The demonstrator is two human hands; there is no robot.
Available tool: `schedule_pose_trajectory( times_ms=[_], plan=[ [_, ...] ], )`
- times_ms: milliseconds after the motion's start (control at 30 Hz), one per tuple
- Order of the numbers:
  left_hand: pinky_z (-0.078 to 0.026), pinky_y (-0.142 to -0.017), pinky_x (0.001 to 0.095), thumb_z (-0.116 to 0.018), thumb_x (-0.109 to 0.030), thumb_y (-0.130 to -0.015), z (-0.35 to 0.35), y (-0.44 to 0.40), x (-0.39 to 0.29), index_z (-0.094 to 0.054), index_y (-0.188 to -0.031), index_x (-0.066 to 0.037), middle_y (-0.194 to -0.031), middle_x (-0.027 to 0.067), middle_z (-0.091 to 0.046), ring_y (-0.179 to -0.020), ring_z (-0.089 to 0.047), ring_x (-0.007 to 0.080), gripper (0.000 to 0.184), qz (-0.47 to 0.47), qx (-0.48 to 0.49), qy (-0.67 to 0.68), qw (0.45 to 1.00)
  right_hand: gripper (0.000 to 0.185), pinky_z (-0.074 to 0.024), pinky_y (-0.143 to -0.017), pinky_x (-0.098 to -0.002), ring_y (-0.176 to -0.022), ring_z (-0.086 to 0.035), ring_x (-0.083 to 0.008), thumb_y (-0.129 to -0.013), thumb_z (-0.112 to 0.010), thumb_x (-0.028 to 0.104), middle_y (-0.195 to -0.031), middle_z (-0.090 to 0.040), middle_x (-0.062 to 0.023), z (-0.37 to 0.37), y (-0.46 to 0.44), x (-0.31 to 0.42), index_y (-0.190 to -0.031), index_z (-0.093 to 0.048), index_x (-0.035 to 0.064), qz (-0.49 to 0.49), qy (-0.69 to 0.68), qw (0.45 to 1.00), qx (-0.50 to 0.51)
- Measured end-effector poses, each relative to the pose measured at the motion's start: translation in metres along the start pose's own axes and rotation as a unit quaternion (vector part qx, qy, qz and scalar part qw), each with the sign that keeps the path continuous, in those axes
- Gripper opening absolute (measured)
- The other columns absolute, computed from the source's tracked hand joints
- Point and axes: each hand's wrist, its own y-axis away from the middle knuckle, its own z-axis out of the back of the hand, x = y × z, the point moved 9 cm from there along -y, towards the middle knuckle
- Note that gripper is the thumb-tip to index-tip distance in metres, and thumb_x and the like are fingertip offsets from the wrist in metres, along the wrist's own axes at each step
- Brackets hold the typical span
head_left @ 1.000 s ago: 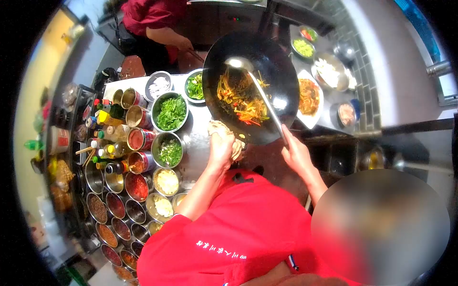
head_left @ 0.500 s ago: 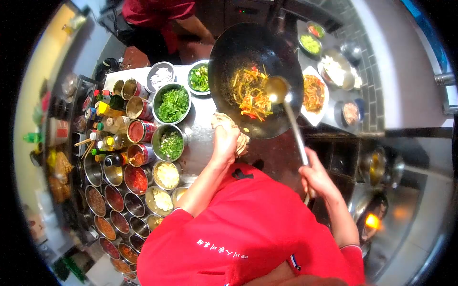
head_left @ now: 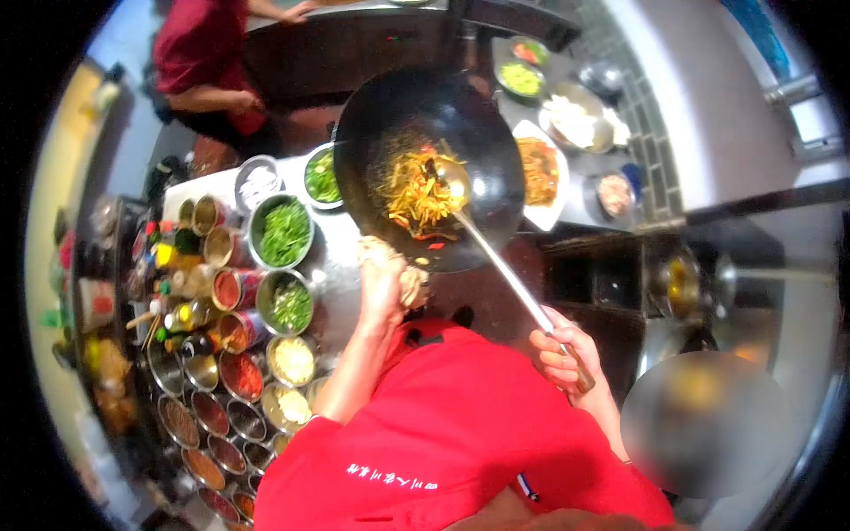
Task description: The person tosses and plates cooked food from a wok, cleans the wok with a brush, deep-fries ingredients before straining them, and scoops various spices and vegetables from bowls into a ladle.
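A black wok [head_left: 482, 115] with shredded, fried vegetables [head_left: 420, 199] in it is held up in front of me. My left hand [head_left: 382, 281] is closed on a light cloth [head_left: 410, 285] at the wok's near left edge; the handle or rim under the cloth is hidden. In my right hand [head_left: 571, 354] is the wooden end of a long metal ladle [head_left: 509, 273]. The ladle's bowl lies in the wok, against the right side of the vegetables.
Bowls of chopped greens [head_left: 283, 232], cans, bottles and several seasoning pots [head_left: 241, 376] crowd the left counter. Right of the wok is a white plate of food [head_left: 538, 181]. A co-worker in dark red [head_left: 202, 53] stands at the upper left.
The wok has shifted left in view. The ladle's bowl has moved into the vegetables, which are now bunched together. The co-worker appears farther left, with both arms showing.
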Motion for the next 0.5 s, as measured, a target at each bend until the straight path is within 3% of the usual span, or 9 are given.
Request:
schedule_pose_trajectory(
  times_ms=[133, 233, 300, 333, 400, 433, 500],
  plan=[
    [-0.035, -0.029, 0.0275, -0.048, 0.003, -0.084, -0.016, 0.003, -0.012, -0.04, -0.09, -0.009, -0.057, 0.0045, -0.041, -0.037, -0.043, 0.0152, 0.015, -0.022, 0.007, 0.017, 1.0, 0.059, -0.0338, -0.028, -0.0229, -0.042, -0.039, -0.0093, -0.088, -0.052, 0.005, -0.075, -0.042, -0.0076, 0.001, 0.025, 0.036, -0.145, -0.036, 0.0105, 0.113, 0.01, 0.993, 0.006],
    [-0.035, -0.029, 0.0277, -0.048, 0.001, -0.085, -0.009, -0.004, -0.007, -0.041, -0.086, -0.009, -0.057, 0.0046, -0.042, -0.037, -0.043, 0.0152, 0.012, -0.038, -0.011, 0.004, 0.999, 0.06, -0.0362, -0.03, -0.0224, -0.041, -0.04, -0.0096, -0.09, -0.051, 0.008, -0.074, -0.043, -0.0073, -0.001, 0.032, 0.071, -0.147, -0.032, 0.0112, 0.21, 0.16, 0.961, -0.081],
    [-0.041, -0.039, 0.029, -0.047, 0.003, -0.084, 0.003, -0.013, 0.005, -0.036, -0.101, -0.009, -0.072, 0.0056, -0.045, -0.05, -0.048, 0.0151, 0.023, -0.02, -0.001, -0.004, 1.0, 0.068, -0.0337, -0.03, -0.0234, -0.04, -0.04, -0.0092, -0.088, -0.055, 0.008, -0.069, -0.047, -0.005, 0.004, 0.024, 0.09, -0.149, -0.028, 0.0124, 0.239, 0.288, 0.911, -0.175],
    [-0.047, -0.05, 0.0301, -0.046, 0.005, -0.084, 0.008, -0.016, 0.01, -0.032, -0.117, -0.009, -0.087, 0.0065, -0.048, -0.064, -0.052, 0.0149, 0.039, 0.002, 0.015, -0.006, 1.0, 0.069, -0.0349, -0.031, -0.024, -0.04, -0.041, -0.0095, -0.087, -0.054, 0.006, -0.068, -0.048, -0.0045, 0.011, 0.016, 0.098, -0.15, -0.026, 0.0116, 0.242, 0.347, 0.882, -0.208],
    [-0.054, -0.06, 0.0313, -0.046, 0.007, -0.084, 0.012, -0.019, 0.016, -0.029, -0.131, -0.009, -0.102, 0.0078, -0.052, -0.077, -0.058, 0.0151, 0.053, 0.019, 0.026, -0.003, 0.999, 0.07, -0.0377, -0.033, -0.0253, -0.041, -0.044, -0.0104, -0.087, -0.053, 0.004, -0.066, -0.049, -0.0039, 0.025, -0.006, 0.113, -0.15, -0.025, 0.0098, 0.238, 0.457, 0.816, -0.262],
    [-0.054, -0.059, 0.0313, -0.046, 0.007, -0.084, 0.01, -0.018, 0.014, -0.031, -0.13, -0.008, -0.101, 0.0082, -0.053, -0.076, -0.059, 0.0155, 0.051, 0.015, 0.022, 0.0, 1.0, 0.069, -0.0394, -0.034, -0.026, -0.042, -0.046, -0.011, -0.087, -0.052, 0.003, -0.065, -0.05, -0.0037, 0.031, -0.017, 0.12, -0.15, -0.025, 0.0087, 0.231, 0.507, 0.781, -0.283],
    [-0.049, -0.05, 0.0308, -0.047, 0.004, -0.084, 0.006, -0.016, 0.008, -0.035, -0.113, -0.008, -0.084, 0.0068, -0.048, -0.061, -0.051, 0.0155, 0.033, -0.009, 0.016, -0.003, 1.0, 0.069, -0.0415, -0.034, -0.0287, -0.04, -0.047, -0.012, -0.087, -0.052, 0.001, -0.066, -0.051, -0.0031, 0.049, -0.039, 0.132, -0.15, -0.025, 0.0105, 0.224, 0.519, 0.777, -0.276]
  ],
)
